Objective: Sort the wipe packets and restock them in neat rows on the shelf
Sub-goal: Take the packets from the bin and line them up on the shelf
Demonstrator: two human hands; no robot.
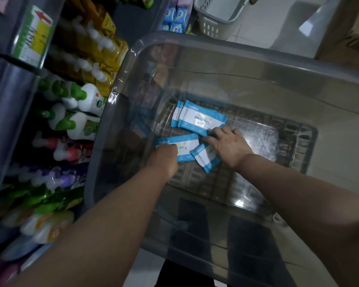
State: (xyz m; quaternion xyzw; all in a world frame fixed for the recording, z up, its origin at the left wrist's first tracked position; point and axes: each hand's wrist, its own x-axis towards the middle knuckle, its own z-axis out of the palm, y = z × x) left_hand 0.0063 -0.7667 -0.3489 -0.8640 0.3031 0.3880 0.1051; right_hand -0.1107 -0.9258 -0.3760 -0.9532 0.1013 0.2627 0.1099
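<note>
Several blue-and-white wipe packets lie on the floor of a big clear plastic bin (133, 59). Two overlapping packets (199, 118) sit at the back. My left hand (164, 160) is curled over the near edge of a flat packet (182, 145) and grips it. A smaller tilted packet (206, 157) lies between my hands. Over it rests my right hand (229, 145), whose fingers reach onto the corner of another packet (212, 131) at the back pair's edge; whether they pinch it is unclear.
Store shelves (6, 100) on the left hold bottles of cleaner: white with green caps (85, 98), yellow refills (104, 50), purple and pink ones lower down. A white basket (218, 15) stands on the tiled floor behind the bin. Cardboard boxes sit far right.
</note>
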